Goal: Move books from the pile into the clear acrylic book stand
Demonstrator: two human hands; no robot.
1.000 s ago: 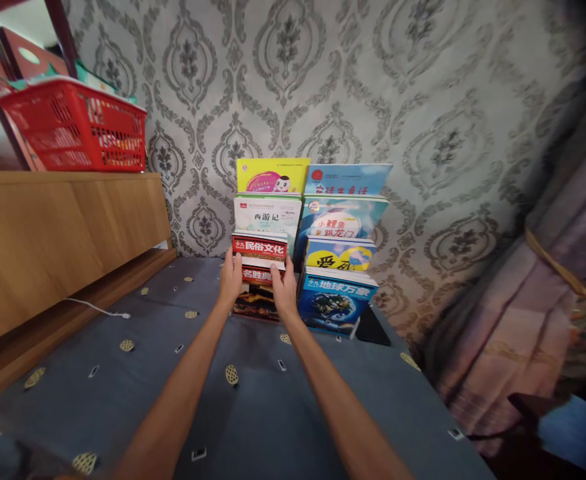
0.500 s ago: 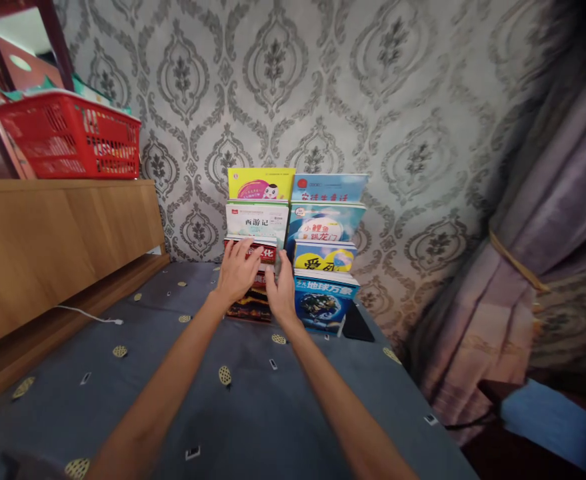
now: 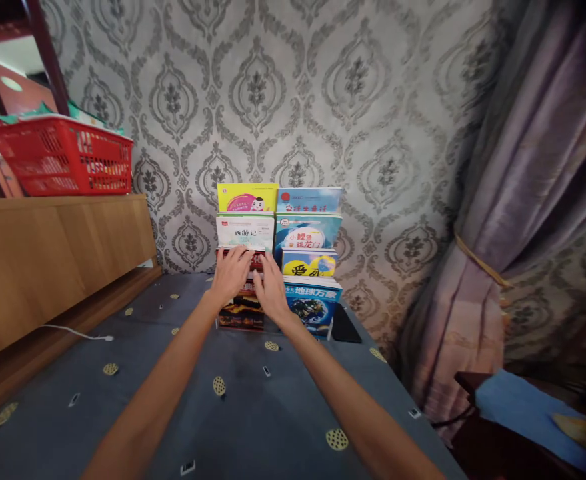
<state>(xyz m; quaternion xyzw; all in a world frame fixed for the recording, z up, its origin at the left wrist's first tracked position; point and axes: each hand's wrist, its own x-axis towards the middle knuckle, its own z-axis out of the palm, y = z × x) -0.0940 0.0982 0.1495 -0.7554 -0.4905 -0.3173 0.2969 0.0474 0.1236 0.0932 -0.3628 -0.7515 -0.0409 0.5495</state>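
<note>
Books stand in two stepped columns against the wall. My left hand [image 3: 229,275] has its fingers bent over the top edge of a red book [image 3: 255,262] in the left column. My right hand [image 3: 273,288] is closed on the same book's right side, its thumb in front of the cover; both hands partly hide it. Behind is a white book with Chinese lettering [image 3: 245,232], then a yellow book [image 3: 247,197]. Below the red book sits a dark book with a golden picture [image 3: 241,313]. Beside my right hand is a blue book with a globe [image 3: 315,310].
The right column also holds a yellow-and-blue book [image 3: 309,264], a teal book [image 3: 307,230] and a light blue book [image 3: 313,199]. A black flat object [image 3: 347,325] lies to their right. A white cable [image 3: 77,333], wooden cabinet [image 3: 63,253] and red basket [image 3: 57,157] are left; a curtain [image 3: 467,267] hangs right.
My right hand has moved in from beside the red book onto its right edge. My left hand stays at its top edge. The view has tilted up and shifted slightly right.
</note>
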